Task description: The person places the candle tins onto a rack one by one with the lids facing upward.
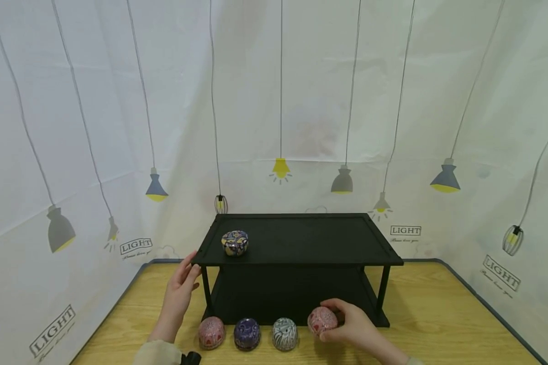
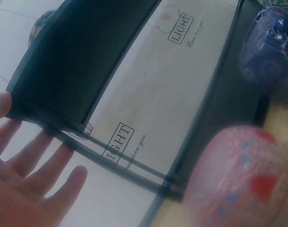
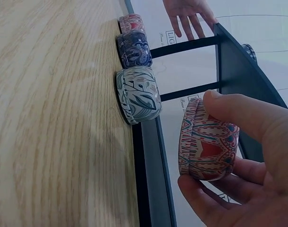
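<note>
My right hand (image 1: 353, 324) pinches a round pink patterned tin (image 1: 322, 320) between thumb and fingers. In the right wrist view that tin (image 3: 210, 142) shows red and teal motifs and is held above the tabletop, in front of the black two-tier shelf (image 1: 301, 238). My left hand (image 1: 179, 289) is at the shelf's front left corner, with its fingers (image 2: 35, 151) spread and fairly straight along the edge. A dark multicoloured tin (image 1: 235, 243) sits on the upper tier, towards the left.
Along the shelf's front stand another pink tin (image 1: 211, 333), a dark blue tin (image 1: 247, 334) and a white tin with leaf patterns (image 1: 285, 334). They rest on a wooden table (image 1: 429, 304). A pale lamp-printed cloth (image 1: 255, 101) encloses the back and sides.
</note>
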A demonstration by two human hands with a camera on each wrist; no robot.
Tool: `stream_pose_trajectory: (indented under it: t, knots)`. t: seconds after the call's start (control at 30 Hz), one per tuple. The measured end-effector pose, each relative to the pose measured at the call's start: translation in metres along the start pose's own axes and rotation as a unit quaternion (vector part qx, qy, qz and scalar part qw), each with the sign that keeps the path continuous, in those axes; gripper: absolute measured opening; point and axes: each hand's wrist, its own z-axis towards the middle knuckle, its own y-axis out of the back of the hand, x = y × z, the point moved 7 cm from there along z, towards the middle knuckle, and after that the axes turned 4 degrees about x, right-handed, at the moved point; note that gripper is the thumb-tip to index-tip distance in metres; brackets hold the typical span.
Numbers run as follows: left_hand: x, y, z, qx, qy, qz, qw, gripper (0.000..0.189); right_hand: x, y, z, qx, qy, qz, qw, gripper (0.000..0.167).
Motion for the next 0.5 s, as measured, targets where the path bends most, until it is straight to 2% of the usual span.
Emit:
stream_pose_trajectory:
  t: [0.2,0.5]
  knots:
    - [0.0001,0.0001,0.0002,0.002,0.001,-0.004,1.0000,0.057,0.0007,0.0005,0.0005,0.005,0.002,0.000,1.0000,0.072]
    - [0.0013,0.0001,0.0006,0.001,0.000,-0.001,1.0000,0.056,0.0008,0.0021,0.0000,-0.010,-0.005,-0.034,0.9994,0.071]
